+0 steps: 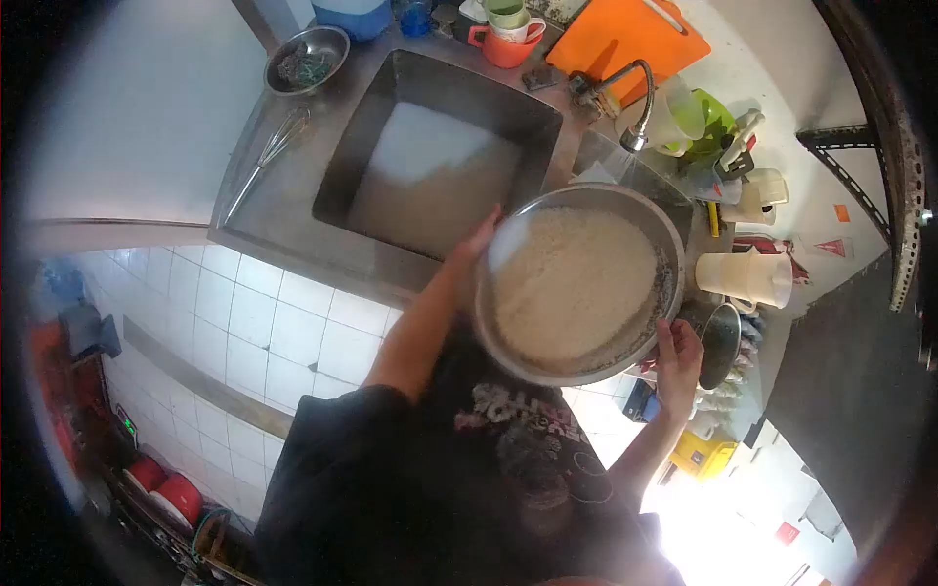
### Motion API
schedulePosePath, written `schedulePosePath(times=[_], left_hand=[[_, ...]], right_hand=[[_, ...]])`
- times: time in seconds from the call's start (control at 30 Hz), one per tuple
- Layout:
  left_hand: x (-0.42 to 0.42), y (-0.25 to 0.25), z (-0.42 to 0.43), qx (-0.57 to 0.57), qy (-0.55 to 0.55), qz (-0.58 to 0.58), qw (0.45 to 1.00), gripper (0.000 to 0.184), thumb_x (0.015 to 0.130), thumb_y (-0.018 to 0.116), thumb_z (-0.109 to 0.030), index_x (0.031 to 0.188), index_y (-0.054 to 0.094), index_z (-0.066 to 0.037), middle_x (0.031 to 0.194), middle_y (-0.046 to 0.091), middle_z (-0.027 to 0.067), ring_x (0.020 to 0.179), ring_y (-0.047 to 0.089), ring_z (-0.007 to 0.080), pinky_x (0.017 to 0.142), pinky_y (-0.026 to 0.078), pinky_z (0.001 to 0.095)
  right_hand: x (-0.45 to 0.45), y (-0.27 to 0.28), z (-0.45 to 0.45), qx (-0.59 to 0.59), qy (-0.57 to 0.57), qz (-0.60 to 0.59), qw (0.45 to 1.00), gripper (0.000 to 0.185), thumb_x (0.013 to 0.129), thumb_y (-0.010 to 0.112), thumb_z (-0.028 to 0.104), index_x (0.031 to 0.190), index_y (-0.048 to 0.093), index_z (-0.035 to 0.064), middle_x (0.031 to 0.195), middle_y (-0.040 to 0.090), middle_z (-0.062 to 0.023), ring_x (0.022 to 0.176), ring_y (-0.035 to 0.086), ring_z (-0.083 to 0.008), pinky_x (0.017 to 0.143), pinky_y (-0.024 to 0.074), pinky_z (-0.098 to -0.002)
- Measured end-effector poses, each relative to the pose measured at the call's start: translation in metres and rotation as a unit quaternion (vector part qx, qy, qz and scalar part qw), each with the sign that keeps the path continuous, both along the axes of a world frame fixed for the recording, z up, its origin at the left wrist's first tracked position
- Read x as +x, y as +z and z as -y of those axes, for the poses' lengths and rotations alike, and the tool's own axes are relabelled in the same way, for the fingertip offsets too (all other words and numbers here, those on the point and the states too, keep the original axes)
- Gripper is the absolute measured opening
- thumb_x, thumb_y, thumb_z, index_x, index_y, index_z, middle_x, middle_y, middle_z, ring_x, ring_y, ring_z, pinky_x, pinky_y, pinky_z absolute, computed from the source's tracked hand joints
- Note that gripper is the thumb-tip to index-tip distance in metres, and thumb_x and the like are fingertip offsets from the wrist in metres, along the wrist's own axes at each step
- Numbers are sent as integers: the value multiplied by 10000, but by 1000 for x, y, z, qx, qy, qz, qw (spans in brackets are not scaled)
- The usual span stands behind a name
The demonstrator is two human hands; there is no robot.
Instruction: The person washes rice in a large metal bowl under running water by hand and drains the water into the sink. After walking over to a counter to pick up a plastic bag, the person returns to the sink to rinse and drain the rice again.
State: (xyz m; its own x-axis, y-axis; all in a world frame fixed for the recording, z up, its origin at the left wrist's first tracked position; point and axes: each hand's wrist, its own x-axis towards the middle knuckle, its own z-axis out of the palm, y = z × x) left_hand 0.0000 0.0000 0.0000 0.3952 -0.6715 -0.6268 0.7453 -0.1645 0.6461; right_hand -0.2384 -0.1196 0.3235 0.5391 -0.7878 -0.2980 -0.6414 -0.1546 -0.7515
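A wide metal bowl (508,363) is held in front of my body, over the sink's front right corner. Pale grains that look like rice (576,288) cover most of its inside, with dark specks along the right wall. My left hand (479,239) grips the rim on the left side; most of its fingers are hidden behind the bowl. On the lower right, my right hand (678,356) is closed on the rim, thumb toward the inside. Just beyond the bowl, the metal sink (337,161) holds cloudy whitish water (420,200).
A whisk (264,166) and a small metal bowl with scouring pads (308,61) sit left of the sink. The faucet (635,137) arches behind the held bowl. Cups (506,44), an orange board (630,44) and plastic jugs (747,278) line the counter's back and right.
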Motion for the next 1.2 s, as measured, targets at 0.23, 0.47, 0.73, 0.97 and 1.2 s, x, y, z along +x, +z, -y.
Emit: schedulePosePath(times=[0.23,0.47,0.73,0.97,1.2], left_hand=[[-6,54,-10,8,-29,34,999,725,928,302,-563,1349,354,25,1324,448,178,1190,448,240,1006,332,352],[-5,-1,0,16,-28,51,998,775,906,290,-611,1347,368,21,1324,442,195,1200,442,267,1021,311,377],[-7,-46,10,10,-23,38,999,749,913,256,-611,1261,481,13,1227,522,179,1081,524,253,979,358,372],[-5,-17,3,38,-7,53,998,701,937,245,-568,1186,537,19,1123,577,150,974,563,225,922,406,347],[-5,19,-4,-39,-9,-48,998,698,936,276,-554,1247,472,39,1226,520,164,1063,526,235,946,389,372]], right_hand=[[-2,1,-1,18,-2,23,1000,247,905,564,225,835,537,-11,630,543,-37,450,509,-89,397,417,-225],[3,4,-3,6,5,21,1000,243,905,562,222,828,526,-6,592,546,-43,424,504,-95,391,408,-217],[4,2,-3,9,-3,26,1000,244,900,568,222,827,538,-9,593,552,-43,430,513,-93,389,403,-214],[6,6,-6,-1,0,14,1000,299,902,568,268,812,539,-15,593,553,-60,441,523,-98,395,409,-224],[7,5,-7,8,-7,31,999,286,902,568,252,810,537,-17,593,550,-65,444,526,-100,394,417,-227]])
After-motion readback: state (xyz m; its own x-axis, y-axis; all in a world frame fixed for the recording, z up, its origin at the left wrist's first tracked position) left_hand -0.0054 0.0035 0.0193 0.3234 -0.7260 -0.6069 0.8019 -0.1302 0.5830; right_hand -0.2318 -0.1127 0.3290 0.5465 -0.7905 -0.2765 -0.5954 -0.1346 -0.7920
